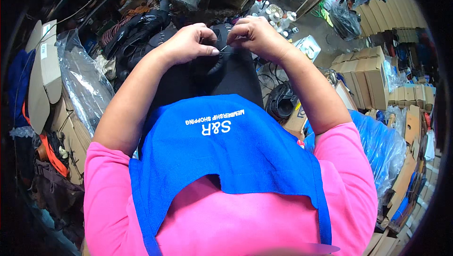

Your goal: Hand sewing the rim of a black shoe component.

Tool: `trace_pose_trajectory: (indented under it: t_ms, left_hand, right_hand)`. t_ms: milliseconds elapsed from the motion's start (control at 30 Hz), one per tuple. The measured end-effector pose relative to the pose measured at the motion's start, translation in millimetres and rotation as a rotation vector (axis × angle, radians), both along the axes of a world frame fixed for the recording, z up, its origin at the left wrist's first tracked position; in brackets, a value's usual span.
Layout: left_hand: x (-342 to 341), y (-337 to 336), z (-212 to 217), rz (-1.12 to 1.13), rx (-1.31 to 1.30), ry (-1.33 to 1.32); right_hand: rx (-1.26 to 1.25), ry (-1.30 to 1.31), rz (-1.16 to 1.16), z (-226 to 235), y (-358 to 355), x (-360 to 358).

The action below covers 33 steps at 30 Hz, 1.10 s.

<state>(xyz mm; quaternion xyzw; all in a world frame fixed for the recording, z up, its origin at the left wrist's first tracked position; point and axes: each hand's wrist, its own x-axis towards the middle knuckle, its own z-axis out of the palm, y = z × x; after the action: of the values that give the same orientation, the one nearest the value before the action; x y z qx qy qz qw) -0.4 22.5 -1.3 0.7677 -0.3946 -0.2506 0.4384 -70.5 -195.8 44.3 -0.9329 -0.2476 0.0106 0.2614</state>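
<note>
A black shoe piece (214, 58) rests on my lap, above a blue apron (226, 143) worn over a pink shirt. My left hand (188, 44) grips the black piece from the left, fingers curled over its edge. My right hand (257, 37) pinches a thin needle (222, 48) with thread, right at the piece's top edge. Both hands nearly touch above the piece. The part of the piece under my hands is hidden.
Black shoe parts (137, 34) are piled at the upper left. Clear plastic bags (82, 81) and flat cardboard (42, 77) lie at left. Small bottles (278, 15) stand beyond my hands. Stacked cardboard boxes (368, 77) and a blue plastic bag (382, 147) are at right.
</note>
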Motion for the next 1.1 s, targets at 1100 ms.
trace_pose_trajectory:
  t_ms: [1100]
  left_hand:
    - [9.4, -20.9, 2.9, -0.136, 0.136, 0.104]
  right_hand:
    - [-0.39, 0.069, 0.046, 6.8, 28.0, -14.4]
